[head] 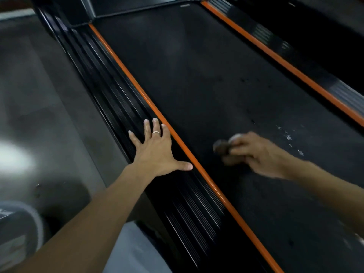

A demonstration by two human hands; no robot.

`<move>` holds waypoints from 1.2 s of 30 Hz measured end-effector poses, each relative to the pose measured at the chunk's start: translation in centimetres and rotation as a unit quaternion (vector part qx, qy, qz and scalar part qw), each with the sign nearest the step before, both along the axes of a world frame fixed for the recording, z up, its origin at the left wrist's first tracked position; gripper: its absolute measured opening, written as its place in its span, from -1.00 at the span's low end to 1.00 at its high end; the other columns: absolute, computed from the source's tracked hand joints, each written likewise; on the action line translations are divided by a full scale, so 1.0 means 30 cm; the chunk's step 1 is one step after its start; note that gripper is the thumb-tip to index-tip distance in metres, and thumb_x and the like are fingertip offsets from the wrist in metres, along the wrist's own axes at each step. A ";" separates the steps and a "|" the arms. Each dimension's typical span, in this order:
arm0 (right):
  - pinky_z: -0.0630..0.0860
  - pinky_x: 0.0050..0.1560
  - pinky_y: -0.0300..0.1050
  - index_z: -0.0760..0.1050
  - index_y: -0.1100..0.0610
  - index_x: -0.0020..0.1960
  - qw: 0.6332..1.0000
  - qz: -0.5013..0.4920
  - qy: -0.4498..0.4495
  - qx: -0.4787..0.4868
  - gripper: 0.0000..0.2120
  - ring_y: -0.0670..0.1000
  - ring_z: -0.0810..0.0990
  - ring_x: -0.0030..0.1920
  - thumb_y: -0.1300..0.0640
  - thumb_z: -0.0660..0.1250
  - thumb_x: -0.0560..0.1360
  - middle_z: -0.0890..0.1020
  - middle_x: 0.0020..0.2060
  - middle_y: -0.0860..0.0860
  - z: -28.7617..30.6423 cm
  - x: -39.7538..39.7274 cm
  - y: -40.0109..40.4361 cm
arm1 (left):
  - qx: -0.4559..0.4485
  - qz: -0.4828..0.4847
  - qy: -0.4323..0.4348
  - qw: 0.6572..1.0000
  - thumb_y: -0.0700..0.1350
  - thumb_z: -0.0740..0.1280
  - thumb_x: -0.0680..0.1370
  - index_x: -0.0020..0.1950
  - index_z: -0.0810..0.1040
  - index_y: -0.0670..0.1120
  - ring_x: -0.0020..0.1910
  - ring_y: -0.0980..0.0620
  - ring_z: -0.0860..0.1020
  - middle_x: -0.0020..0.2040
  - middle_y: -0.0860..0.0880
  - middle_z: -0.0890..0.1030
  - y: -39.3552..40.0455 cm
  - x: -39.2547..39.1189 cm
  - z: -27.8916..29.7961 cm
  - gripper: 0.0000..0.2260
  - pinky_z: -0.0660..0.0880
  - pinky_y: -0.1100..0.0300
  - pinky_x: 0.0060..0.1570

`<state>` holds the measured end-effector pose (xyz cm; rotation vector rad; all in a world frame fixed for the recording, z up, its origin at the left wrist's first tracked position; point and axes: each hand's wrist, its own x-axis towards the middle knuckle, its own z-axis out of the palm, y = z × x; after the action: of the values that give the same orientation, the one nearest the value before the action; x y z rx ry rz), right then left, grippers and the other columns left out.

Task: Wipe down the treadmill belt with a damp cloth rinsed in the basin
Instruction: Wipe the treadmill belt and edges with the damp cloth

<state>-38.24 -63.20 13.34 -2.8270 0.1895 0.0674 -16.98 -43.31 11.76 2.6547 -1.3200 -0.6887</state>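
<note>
The black treadmill belt (197, 75) runs from near right to far middle, edged by two orange strips. My right hand (256, 152) is blurred and pressed onto the belt, closed on a small dark cloth (221, 147) that sticks out past my fingers. My left hand (155, 150) lies flat with fingers spread on the ribbed black side rail (110, 91), thumb touching the left orange strip (137, 89). It wears a ring. White flecks (288, 136) mark the belt just right of my right hand.
The right orange strip (275, 56) and right side rail (262, 32) border the belt's far side. Grey floor (29, 85) lies to the left. A grey blurred shape (17, 229), which I cannot identify, sits at the lower left. The motor cover (122, 8) closes the belt's far end.
</note>
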 end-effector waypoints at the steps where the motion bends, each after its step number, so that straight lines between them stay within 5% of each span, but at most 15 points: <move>1: 0.43 0.11 -0.04 0.65 0.17 0.01 0.998 -0.045 -0.032 -0.002 -0.60 0.05 0.49 0.04 0.51 0.27 0.32 0.59 0.05 0.13 0.004 0.069 -0.056 | 0.006 0.002 0.000 1.000 0.46 0.40 0.24 0.58 -0.19 -0.16 0.51 -0.19 -0.38 0.57 -0.18 -0.28 -0.006 0.000 0.000 0.23 -0.31 -0.41 0.34; 7: 0.36 0.30 0.04 0.49 0.06 0.34 0.978 -0.204 0.030 -0.017 -0.55 0.18 0.35 0.33 0.29 0.16 0.49 0.43 0.26 0.08 -0.144 0.342 -0.213 | 0.026 -0.001 0.000 1.000 0.45 0.39 0.26 0.58 -0.20 -0.17 0.50 -0.19 -0.39 0.56 -0.18 -0.30 -0.013 0.008 0.002 0.22 -0.30 -0.43 0.35; 12: 0.21 0.36 -0.06 0.50 0.15 0.34 0.987 -0.158 0.019 0.001 -0.52 0.20 0.35 0.39 0.39 0.23 0.46 0.43 0.38 0.16 -0.105 0.013 -0.033 | 0.041 -0.001 0.004 0.999 0.44 0.41 0.26 0.57 -0.21 -0.19 0.51 -0.21 -0.37 0.56 -0.19 -0.30 -0.020 0.001 0.012 0.23 -0.27 -0.42 0.37; 16: 0.17 0.44 -0.23 0.54 0.06 0.30 0.996 -0.039 0.084 0.006 -0.49 -0.10 0.25 0.44 0.40 0.25 0.41 0.42 0.41 -0.05 -0.030 -0.156 -0.013 | 0.055 -0.002 0.016 0.998 0.41 0.43 0.27 0.56 -0.22 -0.21 0.50 -0.24 -0.38 0.55 -0.22 -0.31 -0.033 -0.004 0.031 0.23 -0.26 -0.42 0.37; 18: 0.26 0.35 -0.28 0.60 0.12 0.17 0.998 -0.037 0.052 0.009 -0.58 -0.01 0.45 0.29 0.38 0.21 0.39 0.54 0.28 0.03 0.018 -0.065 -0.088 | 0.062 -0.005 0.017 0.998 0.40 0.43 0.28 0.56 -0.23 -0.21 0.49 -0.25 -0.39 0.55 -0.23 -0.32 -0.039 -0.005 0.037 0.23 -0.26 -0.42 0.37; 21: 0.43 0.27 0.11 0.52 0.04 0.21 0.994 -0.100 0.001 -0.037 -0.59 0.18 0.51 0.19 0.23 0.11 0.44 0.51 0.21 0.10 -0.003 0.156 -0.269 | 0.067 -0.004 0.018 0.998 0.40 0.43 0.28 0.56 -0.23 -0.21 0.49 -0.24 -0.40 0.55 -0.22 -0.33 -0.040 -0.004 0.036 0.23 -0.27 -0.42 0.37; 25: 0.27 0.37 -0.11 0.46 0.09 0.34 0.972 -0.225 0.047 -0.041 -0.60 0.16 0.37 0.35 0.20 0.14 0.53 0.42 0.35 0.11 -0.143 0.404 -0.333 | 0.067 -0.003 0.016 0.998 0.41 0.42 0.26 0.56 -0.23 -0.20 0.49 -0.23 -0.40 0.55 -0.20 -0.32 -0.036 0.000 0.025 0.23 -0.27 -0.41 0.37; 30: 0.46 0.20 0.04 0.52 -0.11 0.11 0.994 -0.057 0.090 -0.005 -0.57 0.13 0.54 0.18 0.22 0.05 0.41 0.56 0.19 0.00 -0.090 0.187 -0.154 | 0.072 -0.003 0.016 0.997 0.41 0.43 0.25 0.56 -0.23 -0.20 0.49 -0.23 -0.39 0.55 -0.21 -0.33 -0.039 0.001 0.026 0.24 -0.26 -0.41 0.37; 33: 0.37 0.34 -0.07 0.60 0.00 0.16 0.989 0.038 0.144 -0.007 -0.55 -0.09 0.36 0.41 0.32 0.13 0.42 0.46 0.38 -0.12 -0.006 -0.036 -0.093 | 0.080 -0.005 0.016 0.997 0.40 0.44 0.25 0.56 -0.23 -0.22 0.49 -0.25 -0.40 0.55 -0.22 -0.32 -0.043 -0.001 0.032 0.25 -0.25 -0.43 0.38; 36: 0.42 0.30 -0.02 0.63 0.00 0.08 0.991 0.002 0.132 -0.015 -0.62 -0.06 0.51 0.25 0.31 0.16 0.45 0.58 0.22 -0.10 0.077 -0.011 -0.139 | 0.082 -0.005 0.015 0.996 0.40 0.44 0.26 0.56 -0.22 -0.22 0.48 -0.26 -0.40 0.55 -0.23 -0.32 -0.048 -0.002 0.037 0.24 -0.24 -0.43 0.37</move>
<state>-38.56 -67.37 15.65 -2.8400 0.2447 0.4456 -17.05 -44.75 12.85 2.7524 -1.3249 -0.8723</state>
